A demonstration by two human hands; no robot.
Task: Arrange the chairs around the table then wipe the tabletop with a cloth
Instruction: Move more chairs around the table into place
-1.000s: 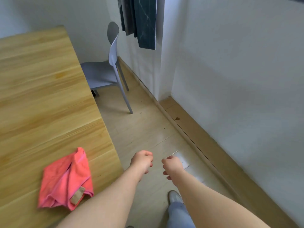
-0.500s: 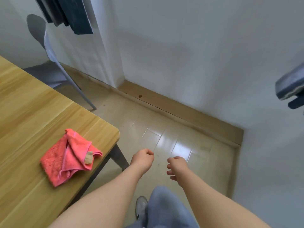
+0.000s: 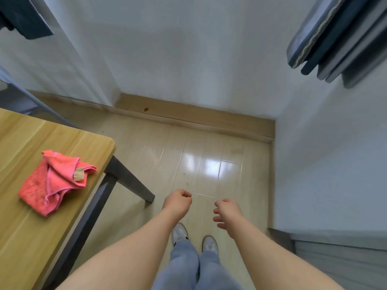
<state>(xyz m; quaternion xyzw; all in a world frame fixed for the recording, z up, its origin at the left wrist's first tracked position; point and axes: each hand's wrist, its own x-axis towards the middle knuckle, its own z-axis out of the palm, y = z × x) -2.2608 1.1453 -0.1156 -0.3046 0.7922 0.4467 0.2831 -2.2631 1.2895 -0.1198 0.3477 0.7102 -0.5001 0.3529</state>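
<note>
**Asker:** While you stand there with both arms out, what is the biggest thing near you?

**Me:** That's the light wooden table with the rounded corner (image 3: 31, 216), on my left. Its dark metal legs (image 3: 129, 181) splay out beneath that corner. I count one table.

**Asker:** And chairs?

**Me:** One that I can see, a grey plastic chair (image 3: 45, 107), cut off at the left edge beyond the table's far side. Only a leg and a bit of seat show, so I cannot tell whether it is tucked in. It is well apart from both my hands.

**Asker:** The cloth?

**Me:** One crumpled coral-pink cloth with a tan label (image 3: 54, 181) lies on the tabletop near that corner, untouched. From my hands it is to the left and a little ahead. Its long axis runs on a slant, from near left up toward the table's corner.

**Asker:** Which hand would take it?

**Me:** My left hand (image 3: 177, 205) is nearer. My right hand (image 3: 227, 214) is just beside it, farther from the table. Both hang over the pale plank floor (image 3: 209, 164), touching nothing. The left is curled into a fist around nothing. The right is empty too, with slack, slightly spread fingers.

**Asker:** So what comes next?

**Me:** I'd guess the chairs come first, and wiping has not begun. When it does, a leftward reach with the left hand should do it.
</note>
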